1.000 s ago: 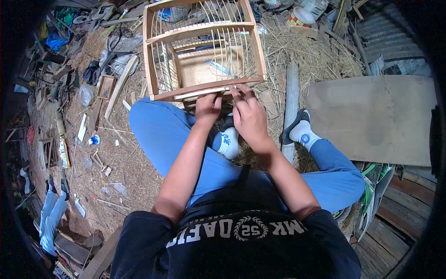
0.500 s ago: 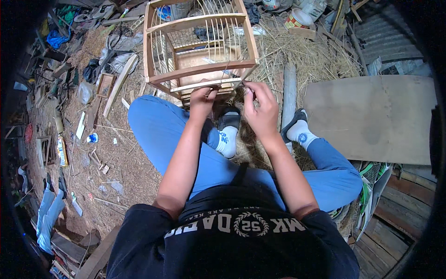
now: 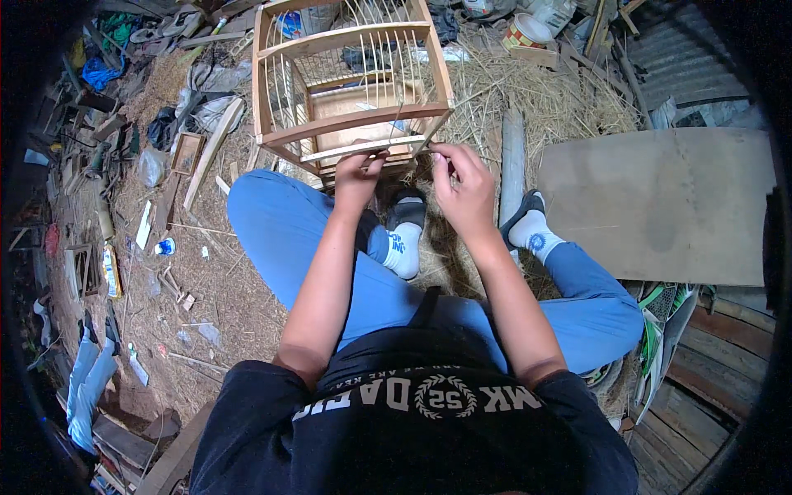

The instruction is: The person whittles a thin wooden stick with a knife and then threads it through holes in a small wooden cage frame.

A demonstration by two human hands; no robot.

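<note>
A wooden cage (image 3: 355, 124) with thin upright bars stands in front of me, its pale frame tipped toward my legs. Along its near lower edge runs a light wooden strip (image 3: 330, 153). My left hand (image 3: 356, 177) is closed around that strip, its fingertips partly hidden behind the wood. Beside the cage's near right corner, my right hand (image 3: 464, 183) is closed in a pinch. What sits between its thumb and finger is too small to make out. A thin line or stick (image 3: 394, 124) slants up inside the frame between the two hands.
A grey pipe (image 3: 512, 165) lies on the straw right of my right hand. Beyond it rests a large brown board (image 3: 660, 206). Scrap wood (image 3: 214, 153) and litter cover the ground at left. A bucket (image 3: 530, 33) stands at the back right.
The cage has shifted very slightly left. Both hands keep nearly the same place and grip.
</note>
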